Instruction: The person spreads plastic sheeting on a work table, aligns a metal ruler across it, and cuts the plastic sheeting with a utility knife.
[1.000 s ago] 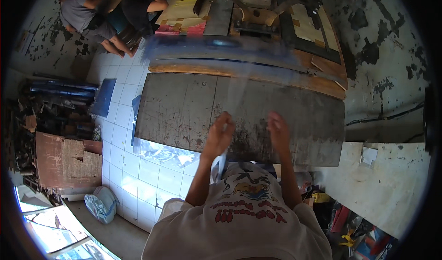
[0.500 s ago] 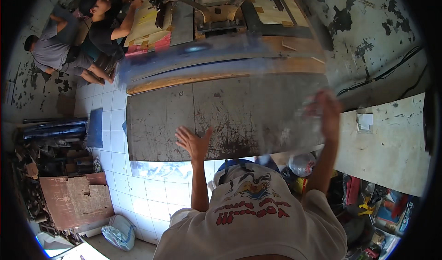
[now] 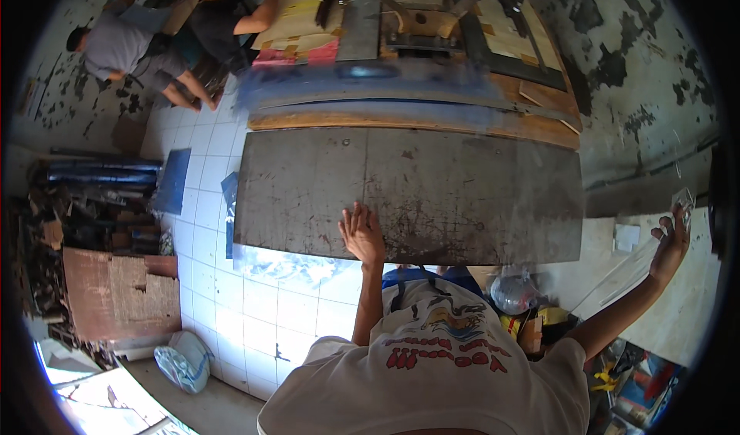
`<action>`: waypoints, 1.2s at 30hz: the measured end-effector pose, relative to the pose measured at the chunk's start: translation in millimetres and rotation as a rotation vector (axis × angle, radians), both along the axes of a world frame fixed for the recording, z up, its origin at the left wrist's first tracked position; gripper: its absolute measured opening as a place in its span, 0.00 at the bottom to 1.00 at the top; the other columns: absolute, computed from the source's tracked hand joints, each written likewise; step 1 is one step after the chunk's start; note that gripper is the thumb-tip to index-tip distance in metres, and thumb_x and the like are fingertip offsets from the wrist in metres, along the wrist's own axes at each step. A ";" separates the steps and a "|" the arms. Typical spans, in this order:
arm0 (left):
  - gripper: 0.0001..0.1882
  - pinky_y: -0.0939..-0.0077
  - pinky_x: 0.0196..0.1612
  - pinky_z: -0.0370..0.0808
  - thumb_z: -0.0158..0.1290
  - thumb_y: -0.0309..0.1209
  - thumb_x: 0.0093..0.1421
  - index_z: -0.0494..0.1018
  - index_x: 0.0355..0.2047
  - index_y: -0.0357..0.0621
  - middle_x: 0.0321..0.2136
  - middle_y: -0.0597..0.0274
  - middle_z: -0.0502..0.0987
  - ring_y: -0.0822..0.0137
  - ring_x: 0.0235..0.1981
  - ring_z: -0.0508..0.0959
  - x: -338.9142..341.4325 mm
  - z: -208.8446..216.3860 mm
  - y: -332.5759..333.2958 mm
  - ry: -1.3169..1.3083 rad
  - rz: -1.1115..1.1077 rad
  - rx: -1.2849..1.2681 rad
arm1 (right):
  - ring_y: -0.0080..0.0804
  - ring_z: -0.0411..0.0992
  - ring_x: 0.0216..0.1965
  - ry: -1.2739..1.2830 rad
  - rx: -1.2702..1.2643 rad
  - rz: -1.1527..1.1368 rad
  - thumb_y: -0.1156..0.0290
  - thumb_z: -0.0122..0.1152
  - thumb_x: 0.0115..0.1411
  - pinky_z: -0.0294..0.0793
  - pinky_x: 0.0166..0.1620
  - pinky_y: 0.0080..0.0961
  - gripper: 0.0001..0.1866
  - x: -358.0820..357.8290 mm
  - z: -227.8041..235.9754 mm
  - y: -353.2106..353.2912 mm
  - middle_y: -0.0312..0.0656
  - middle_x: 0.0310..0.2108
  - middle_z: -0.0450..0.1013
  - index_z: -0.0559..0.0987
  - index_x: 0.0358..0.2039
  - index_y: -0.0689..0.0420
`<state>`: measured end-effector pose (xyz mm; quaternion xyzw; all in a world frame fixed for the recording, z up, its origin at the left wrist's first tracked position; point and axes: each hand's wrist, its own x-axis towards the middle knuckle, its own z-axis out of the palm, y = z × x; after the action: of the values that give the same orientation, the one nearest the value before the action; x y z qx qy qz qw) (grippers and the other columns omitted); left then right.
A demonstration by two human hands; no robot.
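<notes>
Head view: the right hand (image 3: 669,254) has moved from above the right part of the table (image 3: 308,173) to a position well beyond its right edge, carrying the clear film (image 3: 630,269). Consequence: the film is now off the worn grey tabletop and extends over the pale panel (image 3: 686,300) at right. Contact between film and panel cannot be determined.

Grip status, right: fingers curled closed on the film, one gathered end projecting past the fingertips. Grip status, left: the left hand (image 3: 361,236) is palm down, fingers spread, holding nothing, at the near edge of the table; firm contact cannot be confirmed.

Edges: a wooden strip (image 3: 347,122) bounds the far side of the tabletop. The near edge runs just in front of the white shirt (image 3: 447,350). Room for movement appears greatest along the table's length, to either side of the left hand. At right, reach appears limited by the peeling wall (image 3: 617,138); a clear bag (image 3: 515,292) sits below the near right corner.
</notes>
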<state>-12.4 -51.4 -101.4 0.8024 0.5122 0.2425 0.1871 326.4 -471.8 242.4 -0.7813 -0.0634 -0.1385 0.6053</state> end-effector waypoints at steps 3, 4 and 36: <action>0.34 0.54 0.64 0.47 0.55 0.45 0.56 0.63 0.57 0.38 0.60 0.52 0.61 0.51 0.63 0.56 9.7 23.9 -18.6 0.028 0.022 0.074 | 0.21 0.64 0.36 -0.022 -0.041 -0.049 0.50 0.54 0.60 0.62 0.34 0.22 0.27 -8.3 2.9 12.5 0.35 0.49 0.70 0.72 0.52 0.56; 0.43 0.54 0.65 0.44 0.56 0.48 0.53 0.54 0.61 0.34 0.63 0.49 0.54 0.53 0.65 0.52 8.6 24.6 -15.9 0.043 0.009 0.000 | 0.21 0.64 0.38 -0.023 -0.036 -0.044 0.49 0.53 0.60 0.62 0.35 0.23 0.29 -5.2 2.7 10.1 0.35 0.51 0.69 0.71 0.53 0.57; 0.26 0.76 0.17 0.59 0.51 0.50 0.59 0.65 0.19 0.39 0.13 0.65 0.65 0.72 0.11 0.60 -236.1 -40.6 155.1 -0.705 1.007 -0.006 | 0.21 0.63 0.39 -0.136 -0.174 -0.088 0.47 0.49 0.61 0.62 0.36 0.23 0.32 5.0 36.8 14.9 0.31 0.52 0.69 0.65 0.59 0.55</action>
<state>-248.4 103.7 -141.9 0.3329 0.7363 0.5504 0.2102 331.4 -456.9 279.2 -0.8217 -0.0819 -0.2116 0.5228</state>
